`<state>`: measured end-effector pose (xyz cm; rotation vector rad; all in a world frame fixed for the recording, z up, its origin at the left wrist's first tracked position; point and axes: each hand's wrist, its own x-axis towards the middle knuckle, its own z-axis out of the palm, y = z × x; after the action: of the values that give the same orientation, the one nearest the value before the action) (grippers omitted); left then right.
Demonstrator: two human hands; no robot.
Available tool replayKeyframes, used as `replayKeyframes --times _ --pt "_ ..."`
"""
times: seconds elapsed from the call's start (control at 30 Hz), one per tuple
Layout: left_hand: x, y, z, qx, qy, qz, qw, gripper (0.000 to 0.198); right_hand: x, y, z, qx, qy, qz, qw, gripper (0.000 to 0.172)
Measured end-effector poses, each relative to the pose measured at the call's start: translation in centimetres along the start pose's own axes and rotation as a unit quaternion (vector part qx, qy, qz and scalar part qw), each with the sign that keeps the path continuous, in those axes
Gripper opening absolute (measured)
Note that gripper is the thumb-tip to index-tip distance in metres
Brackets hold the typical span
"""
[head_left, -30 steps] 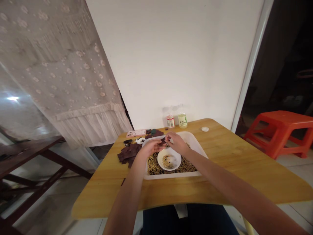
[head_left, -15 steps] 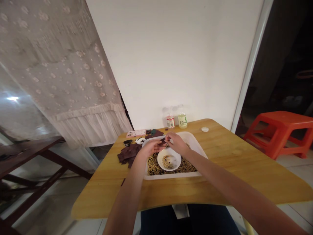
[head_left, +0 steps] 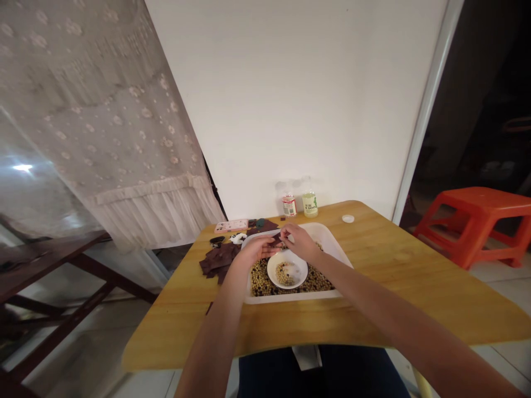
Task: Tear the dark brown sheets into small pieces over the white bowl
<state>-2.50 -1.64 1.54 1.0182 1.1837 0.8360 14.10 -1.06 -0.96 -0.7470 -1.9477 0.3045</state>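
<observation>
My left hand (head_left: 255,250) and my right hand (head_left: 300,244) meet above the far rim of a white plastic tray (head_left: 290,298), pinching a small dark brown piece (head_left: 276,239) between their fingers. Pale and dark beans (head_left: 264,279) fill the tray around a white bowl (head_left: 287,269), which holds a smaller mix of beans (head_left: 285,273). A pile of dark brown sheets (head_left: 218,261) lies on the table just left of the tray, near my left wrist.
The tray stands on a yellow wooden table (head_left: 398,287). Behind it are a red-labelled bottle (head_left: 289,205), a green-labelled bottle (head_left: 310,204), a white cap (head_left: 348,219) and a pink flat case (head_left: 231,225). A white wall rises behind; an orange stool (head_left: 477,221) stands right.
My hands stay almost where they were, still together over the tray's far rim. Only the view has shifted slightly.
</observation>
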Motion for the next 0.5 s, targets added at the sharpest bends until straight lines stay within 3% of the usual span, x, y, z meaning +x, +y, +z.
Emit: replayKeyframes --times 0.5 --pt "0.21 -0.09 -0.12 -0.003 0.001 0.0 1.0 0.007 0.08 -0.23 -0.15 -0.004 -0.001 0.004 1.0 0.014"
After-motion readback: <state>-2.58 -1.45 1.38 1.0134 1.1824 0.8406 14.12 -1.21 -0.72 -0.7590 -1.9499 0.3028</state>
